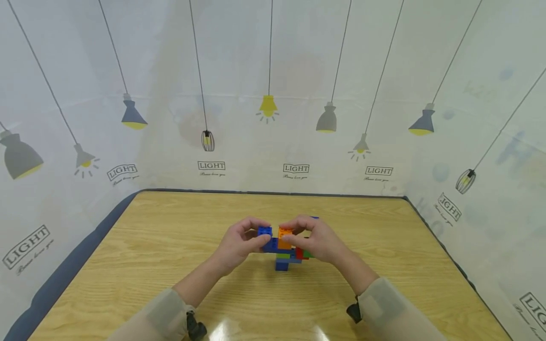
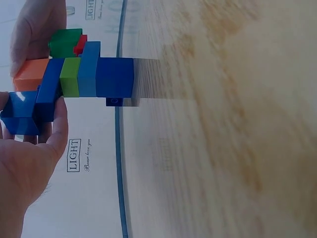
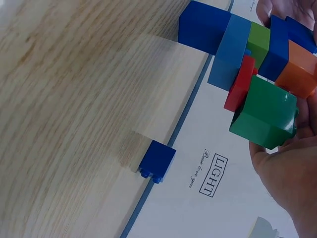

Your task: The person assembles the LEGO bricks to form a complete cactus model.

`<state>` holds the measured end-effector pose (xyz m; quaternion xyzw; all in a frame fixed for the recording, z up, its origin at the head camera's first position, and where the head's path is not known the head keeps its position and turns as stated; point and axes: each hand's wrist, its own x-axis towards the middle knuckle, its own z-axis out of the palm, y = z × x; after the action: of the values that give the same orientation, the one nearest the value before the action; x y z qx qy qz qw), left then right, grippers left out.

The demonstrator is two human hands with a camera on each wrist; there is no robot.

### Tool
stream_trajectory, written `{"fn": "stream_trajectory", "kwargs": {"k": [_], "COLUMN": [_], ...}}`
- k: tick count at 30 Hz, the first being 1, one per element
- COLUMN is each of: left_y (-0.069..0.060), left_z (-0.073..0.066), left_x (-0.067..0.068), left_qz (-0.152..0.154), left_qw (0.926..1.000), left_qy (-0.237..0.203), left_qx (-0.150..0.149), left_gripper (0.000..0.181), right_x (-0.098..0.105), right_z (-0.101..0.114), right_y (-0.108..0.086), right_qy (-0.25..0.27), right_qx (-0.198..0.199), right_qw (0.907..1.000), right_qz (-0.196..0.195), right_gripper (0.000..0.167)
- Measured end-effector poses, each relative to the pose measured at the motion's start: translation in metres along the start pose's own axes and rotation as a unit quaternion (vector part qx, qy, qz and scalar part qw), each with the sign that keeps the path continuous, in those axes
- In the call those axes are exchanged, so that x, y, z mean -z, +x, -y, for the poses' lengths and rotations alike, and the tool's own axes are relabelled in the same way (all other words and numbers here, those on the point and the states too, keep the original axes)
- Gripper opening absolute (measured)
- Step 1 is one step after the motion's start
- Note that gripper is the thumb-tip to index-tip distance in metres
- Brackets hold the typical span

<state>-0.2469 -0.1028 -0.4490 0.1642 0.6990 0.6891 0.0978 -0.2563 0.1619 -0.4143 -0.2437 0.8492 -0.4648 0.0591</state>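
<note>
A stack of toy building bricks stands on the table, a dark blue brick (image 2: 115,77) at its foot. Above that come a lighter blue brick (image 2: 89,69), a lime green brick (image 2: 70,77) and a long dark blue brick (image 2: 50,89). At the upper left, my left hand (image 1: 236,245) pinches a blue brick (image 1: 265,231) between thumb and fingers. Beside it, my right hand (image 1: 323,240) pinches an orange brick (image 1: 283,243) on the long brick. On the stack's right side sit a red brick (image 3: 241,84) and a green brick (image 3: 267,111).
A loose dark blue brick (image 3: 157,157) lies on the wooden table (image 1: 170,246) behind the stack, mostly hidden by the right hand in the head view. A white curtain (image 1: 239,57) printed with lamps surrounds the table's back and sides.
</note>
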Motion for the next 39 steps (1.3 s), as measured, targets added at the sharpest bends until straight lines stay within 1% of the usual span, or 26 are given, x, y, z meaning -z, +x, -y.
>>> {"fn": "stream_trajectory", "kwargs": {"k": [4,8,10,12,16,20,26,33,39], "left_y": [-0.001,-0.002,-0.002,-0.001,-0.001,0.0,0.001,0.002,0.002], "left_z": [0.0,0.0,0.0,0.0,0.001,0.001,0.001,0.002,0.002], "left_x": [0.0,0.0,0.001,0.001,0.001,0.001,0.002,0.0,0.001], "left_qz": [0.0,0.004,0.006,0.006,0.003,0.005,0.009,0.007,0.006], "left_qw": [1.0,0.9999,0.9999,0.9999,1.0,1.0,0.9999,0.9999,1.0], "left_qy": [-0.007,-0.008,-0.005,-0.002,0.004,0.001,-0.004,-0.007,-0.007], "left_qx": [0.001,-0.004,-0.009,-0.011,-0.007,-0.007,-0.01,-0.005,-0.003], "left_gripper": [0.035,0.036,0.036,0.035,0.035,0.035,0.035,0.033,0.035], "right_x": [-0.001,-0.001,0.0,0.002,0.012,0.027,0.049,0.068,0.072], "right_z": [0.0,0.001,0.001,0.002,-0.002,-0.014,-0.032,-0.055,-0.073], "right_y": [-0.001,-0.002,-0.002,-0.003,-0.006,-0.01,-0.018,-0.026,-0.021], "right_qy": [-0.013,-0.029,-0.035,-0.035,-0.025,-0.01,-0.002,-0.008,-0.014], "right_qx": [0.015,0.028,0.027,0.016,-0.001,-0.006,-0.022,-0.05,-0.072], "right_qw": [0.9998,0.9992,0.999,0.9993,0.9995,0.9989,0.9966,0.9945,0.992], "right_qz": [-0.004,-0.001,0.002,0.001,-0.018,-0.045,-0.08,-0.092,-0.102], "right_gripper": [0.027,0.028,0.029,0.03,0.034,0.035,0.039,0.04,0.041]}}
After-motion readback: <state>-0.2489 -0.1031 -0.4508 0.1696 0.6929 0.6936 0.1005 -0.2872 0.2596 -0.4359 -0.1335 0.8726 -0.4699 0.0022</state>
